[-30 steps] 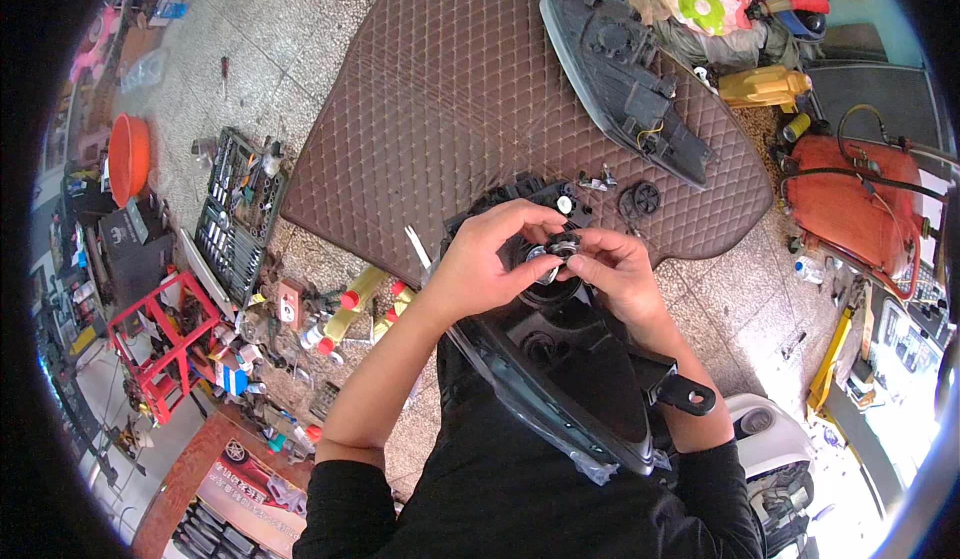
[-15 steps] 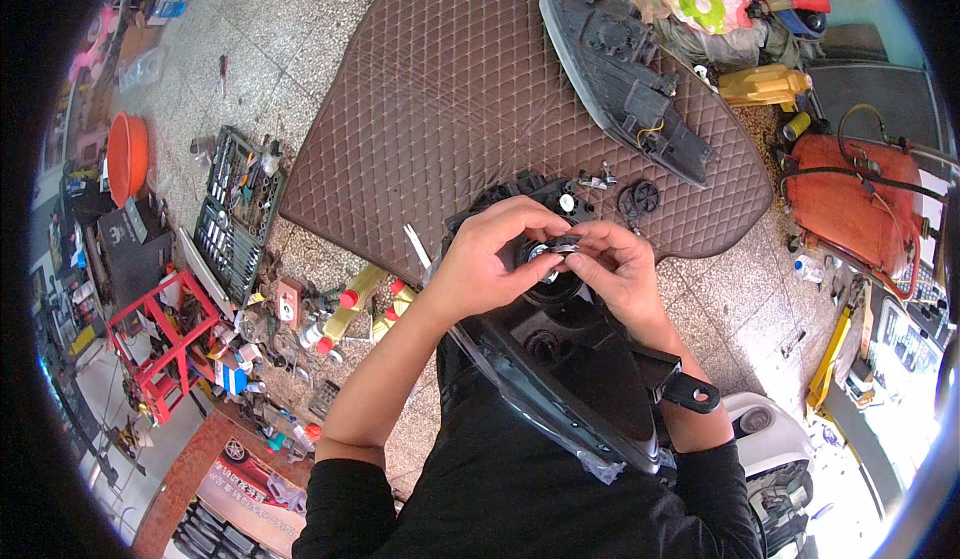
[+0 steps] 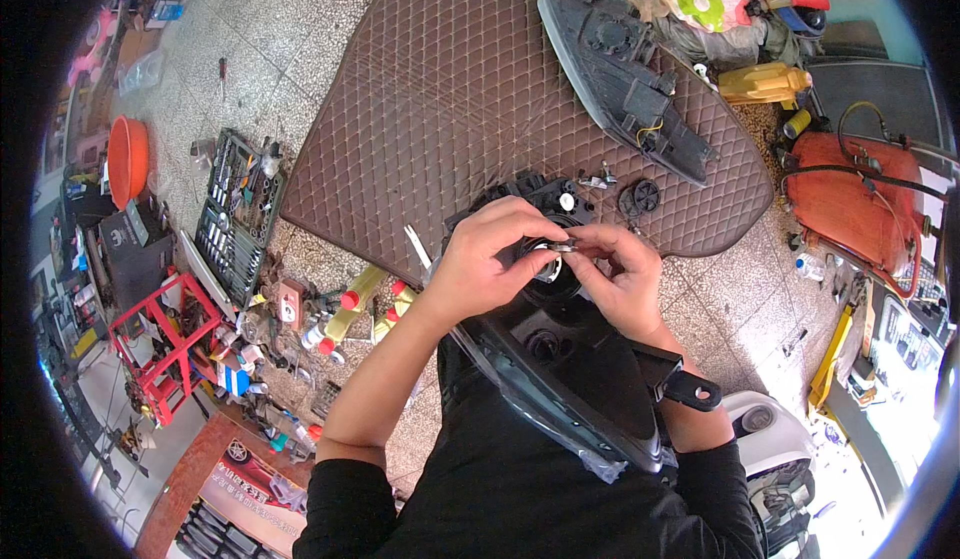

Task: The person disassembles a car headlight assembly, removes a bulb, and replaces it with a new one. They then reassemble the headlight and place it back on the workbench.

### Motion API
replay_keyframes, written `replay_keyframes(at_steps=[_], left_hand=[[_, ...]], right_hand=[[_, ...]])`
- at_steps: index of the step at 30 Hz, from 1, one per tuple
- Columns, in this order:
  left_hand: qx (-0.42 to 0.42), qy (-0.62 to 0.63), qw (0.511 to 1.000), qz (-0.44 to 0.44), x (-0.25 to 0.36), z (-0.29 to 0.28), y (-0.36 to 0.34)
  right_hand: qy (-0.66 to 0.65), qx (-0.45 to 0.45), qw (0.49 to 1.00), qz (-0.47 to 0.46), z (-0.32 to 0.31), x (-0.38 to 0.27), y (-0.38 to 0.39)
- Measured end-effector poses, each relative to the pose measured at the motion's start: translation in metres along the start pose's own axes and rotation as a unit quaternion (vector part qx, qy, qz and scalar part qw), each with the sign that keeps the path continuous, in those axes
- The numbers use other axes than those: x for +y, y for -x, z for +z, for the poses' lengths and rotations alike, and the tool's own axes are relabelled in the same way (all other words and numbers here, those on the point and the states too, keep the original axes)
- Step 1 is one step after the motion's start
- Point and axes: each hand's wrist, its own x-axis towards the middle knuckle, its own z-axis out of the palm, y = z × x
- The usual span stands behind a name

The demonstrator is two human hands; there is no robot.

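With finger and thumb, my left hand pinches a small dark and silver round piece. My right hand pinches the same piece from the other side. The piece is held over a round opening in a black headlight housing, which lies against my body with clear plastic along its lower end. Much of the piece and opening is hidden by my fingers. A black round cap and small metal parts lie on the brown quilted mat just beyond my hands.
A second headlight lies on the mat's right. An open socket set, red metal frame, orange basin and several bottles sit on the left. A red tank with hoses and yellow jug stand right.
The round piece has tipped to lie flatter and is more covered by my fingertips. My right hand's fingers have shifted slightly, and the housing has stayed in place.
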Motion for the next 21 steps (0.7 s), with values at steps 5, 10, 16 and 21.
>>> replay_keyframes(at_steps=[5, 10, 16, 21], left_hand=[[0.012, 0.002, 1.000, 0.004, 0.0031, 0.0009, 0.0004], [0.014, 0.003, 1.000, -0.006, 0.0057, -0.0001, 0.0020], [0.009, 0.002, 1.000, -0.010, 0.0060, -0.0001, 0.0043], [0.009, 0.002, 1.000, -0.013, 0.0053, -0.0002, 0.0054]], right_hand=[[0.030, 0.016, 0.998, -0.061, 0.0028, 0.0012, -0.0015], [0.061, 0.020, 0.991, -0.116, 0.0015, -0.0002, -0.0024], [0.074, 0.019, 0.988, -0.137, 0.0005, -0.0024, -0.0018], [0.065, 0.016, 0.991, -0.112, 0.0012, -0.0037, -0.0001]])
